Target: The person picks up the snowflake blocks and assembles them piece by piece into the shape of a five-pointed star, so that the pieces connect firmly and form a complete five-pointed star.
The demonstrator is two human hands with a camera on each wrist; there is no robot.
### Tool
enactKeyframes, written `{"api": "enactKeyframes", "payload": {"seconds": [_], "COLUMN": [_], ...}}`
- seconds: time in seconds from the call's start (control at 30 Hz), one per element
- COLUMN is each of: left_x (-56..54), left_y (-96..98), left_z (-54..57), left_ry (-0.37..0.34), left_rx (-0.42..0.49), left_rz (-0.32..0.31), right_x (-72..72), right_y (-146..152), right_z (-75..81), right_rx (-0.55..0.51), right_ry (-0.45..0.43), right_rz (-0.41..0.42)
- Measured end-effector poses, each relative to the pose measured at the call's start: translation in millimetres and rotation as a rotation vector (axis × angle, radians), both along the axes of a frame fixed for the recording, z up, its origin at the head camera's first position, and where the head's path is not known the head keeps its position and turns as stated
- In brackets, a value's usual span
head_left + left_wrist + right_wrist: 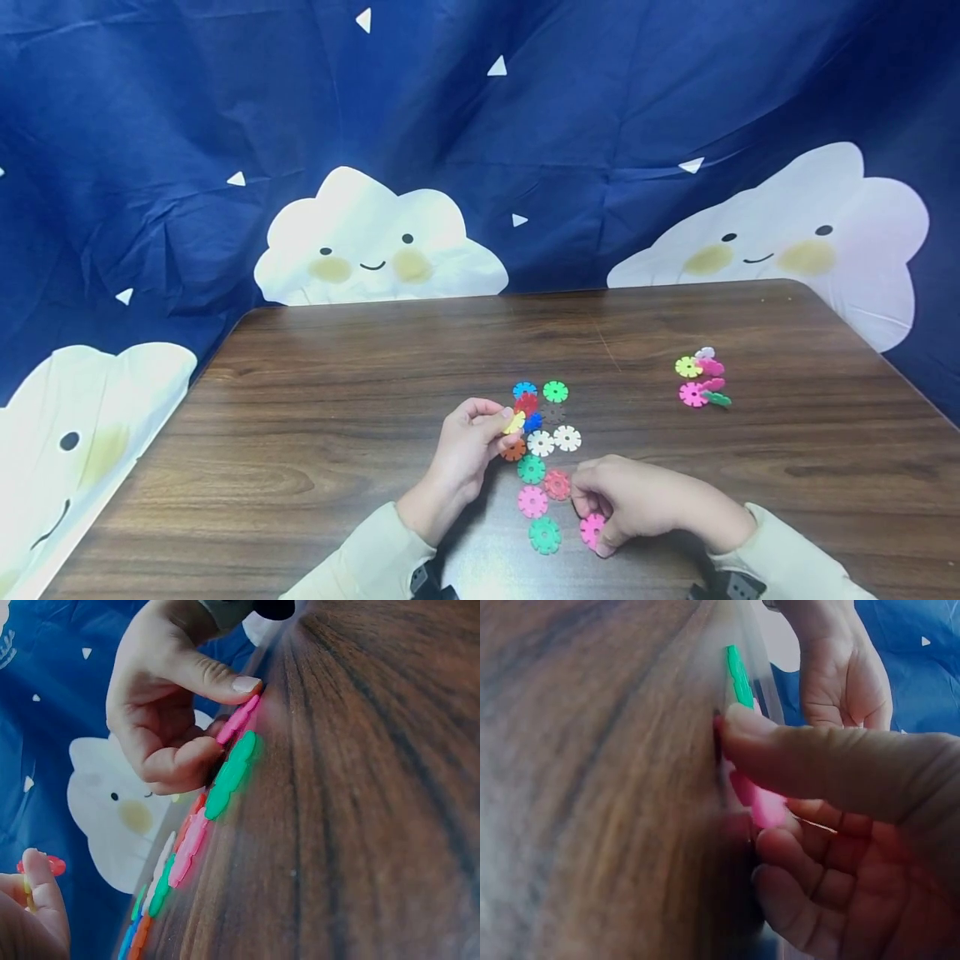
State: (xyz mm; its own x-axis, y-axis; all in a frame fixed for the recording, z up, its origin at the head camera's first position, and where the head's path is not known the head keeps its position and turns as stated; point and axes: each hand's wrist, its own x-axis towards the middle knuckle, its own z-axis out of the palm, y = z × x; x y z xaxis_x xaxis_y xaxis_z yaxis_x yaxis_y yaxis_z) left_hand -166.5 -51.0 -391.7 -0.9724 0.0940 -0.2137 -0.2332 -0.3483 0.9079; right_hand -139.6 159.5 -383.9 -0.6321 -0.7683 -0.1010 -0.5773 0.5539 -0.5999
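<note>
Left hand pinches a yellow notched plastic disc between thumb and fingers, above the table. A red disc shows at those fingertips in the left wrist view, right by the yellow one. My right hand grips a pink notched disc by its edge, close over the tabletop. Just left of it lie a green disc, a pink disc and a coral-red disc. Part of the held pink disc is hidden by the right thumb in the right wrist view.
Farther up the wooden table lie white discs, an orange disc, a grey disc, blue discs and a bright green disc. A small cluster of joined discs sits at the right. Behind hangs a blue cloud-print cloth.
</note>
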Motion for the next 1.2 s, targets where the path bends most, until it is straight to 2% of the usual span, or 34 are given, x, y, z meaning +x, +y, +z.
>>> {"api": "enactKeyframes", "payload": {"seconds": [0.17,0.37,0.47,0.7,0.93,1.2], "left_x": [-0.2,0.5,0.8,1.8,3.4,4.8], "left_y": [1.3,2.3,2.7,3.3,5.1,7.9], "left_z": [-2.7,-6.4,-6.9,-5.2,-3.9,-2.7], "left_ry": [-0.011,-0.016,-0.013,-0.010,-0.010,0.008], "left_rx": [0.015,0.019,0.019,0.013,-0.005,0.000], "left_rz": [-0.002,0.006,0.009,0.010,-0.004,-0.009], "right_x": [-2.6,-10.8,-15.0,-23.3,-23.8,-24.7], "right_y": [2.4,4.9,3.7,-0.9,-9.1,-19.0], "right_z": [-0.3,-0.5,-0.9,-3.3,-4.6,-5.5], "right_rx": [-0.034,-0.118,-0.139,-0.250,-0.393,-0.466], "right_ry": [-0.048,-0.161,-0.143,-0.090,-0.050,0.077], "right_rz": [-0.007,0.013,-0.006,-0.208,-0.367,-0.539]}}
